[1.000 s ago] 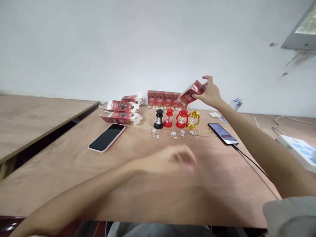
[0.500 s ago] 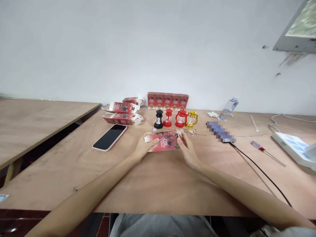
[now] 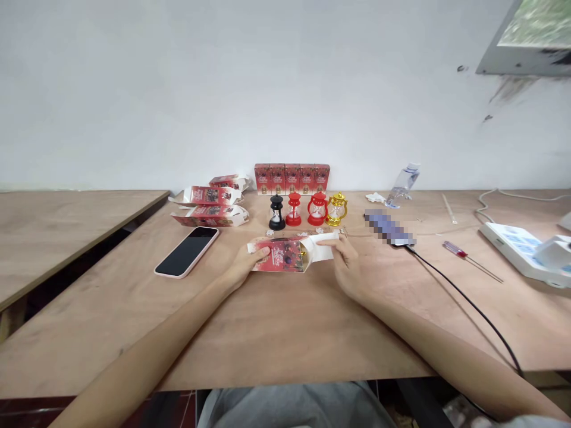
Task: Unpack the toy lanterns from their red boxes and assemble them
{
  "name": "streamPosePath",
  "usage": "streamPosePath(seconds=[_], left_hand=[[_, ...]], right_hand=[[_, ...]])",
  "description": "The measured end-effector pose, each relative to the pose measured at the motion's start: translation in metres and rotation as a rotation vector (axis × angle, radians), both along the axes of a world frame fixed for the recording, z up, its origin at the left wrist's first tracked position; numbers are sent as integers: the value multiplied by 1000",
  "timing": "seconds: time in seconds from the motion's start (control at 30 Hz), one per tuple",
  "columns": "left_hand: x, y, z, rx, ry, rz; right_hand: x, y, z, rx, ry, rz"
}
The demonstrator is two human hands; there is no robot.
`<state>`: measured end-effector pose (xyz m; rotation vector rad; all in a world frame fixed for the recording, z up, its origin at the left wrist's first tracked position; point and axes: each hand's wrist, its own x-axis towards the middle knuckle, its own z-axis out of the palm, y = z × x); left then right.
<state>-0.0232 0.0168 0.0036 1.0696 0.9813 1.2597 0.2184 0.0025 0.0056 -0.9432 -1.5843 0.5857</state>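
Note:
A red printed cardboard box lies sideways above the table, gripped at its left end by my left hand, thumb on top. Its right end stands open, and a bit of a gold lantern shows inside. My right hand pinches the box's white end flap between thumb and fingers. Just beyond the box stand a black lantern, two red lanterns and another gold lantern, with small loose pieces in front of them.
Several closed red boxes stand in a row by the wall. Unfolded boxes lie at the back left, near a phone. To the right are a bottle, a cabled phone, a screwdriver and a power strip.
The right end of the box has come open, its white flap pulled out to the right by my right hand, exposing gold inside. The view has shifted slightly to the right.

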Motion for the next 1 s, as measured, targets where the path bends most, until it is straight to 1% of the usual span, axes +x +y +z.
streamPosePath(seconds=[0.07, 0.13, 0.2, 0.33, 0.4, 0.47, 0.53, 0.6, 0.7, 0.83, 0.93, 1.0], left_hand=[[1, -1, 1, 3, -1, 18], [2, -2, 2, 9, -6, 22], [2, -3, 3, 12, -17, 25], [3, -4, 2, 10, -12, 47], [4, -4, 1, 31, 18, 70], [4, -5, 0, 73, 86, 100], [6, -7, 1, 131, 192, 121], [9, -11, 3, 213, 290, 143], [13, -16, 4, 368, 398, 184], [11, -20, -1, 554, 561, 215], [8, -22, -7, 649, 662, 235], [8, -23, -9, 701, 687, 245]], right_hand=[[0, -2, -1, 21, -63, 84], [-1, -4, -2, 19, -73, 149], [-2, -4, -3, 3, -48, 147], [-3, 1, -8, -85, -9, 85], [-4, 4, -13, -136, 2, 86], [-7, 7, -18, -217, 62, 114], [-9, 9, -22, -311, 162, 147], [-11, 11, -24, -359, 233, 143], [-11, 13, -23, -367, 261, 119], [-9, 13, -21, -421, 287, 151], [-8, 12, -21, -409, 301, 171], [-8, 11, -21, -390, 325, 183]])
